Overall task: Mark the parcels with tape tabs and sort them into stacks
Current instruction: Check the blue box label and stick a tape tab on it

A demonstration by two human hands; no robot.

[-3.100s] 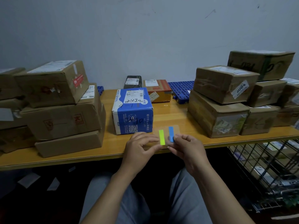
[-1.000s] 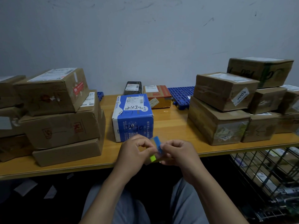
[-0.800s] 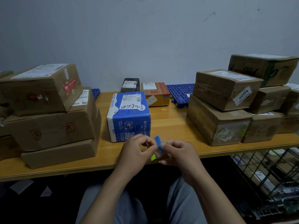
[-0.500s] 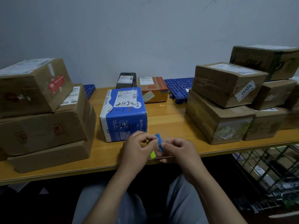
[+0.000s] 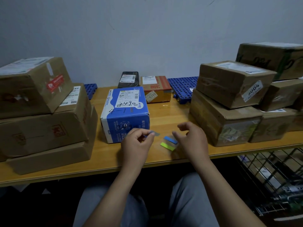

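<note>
On my left, a stack of brown boxes point(image 5: 41, 112) sits on the surface point(image 5: 170, 115), presumably already sorted. Next comes the blue box point(image 5: 125, 112), standing alone within easy reach, likely the next parcel to mark. My left hand point(image 5: 136, 145) pinches a small tape tab point(image 5: 153, 133) just in front of it. The tab sheet point(image 5: 169, 143), with blue and green strips, lies just beside my right hand point(image 5: 191, 141), which is loose and holds nothing. Another stack point(image 5: 229, 102) stands at the right.
</note>
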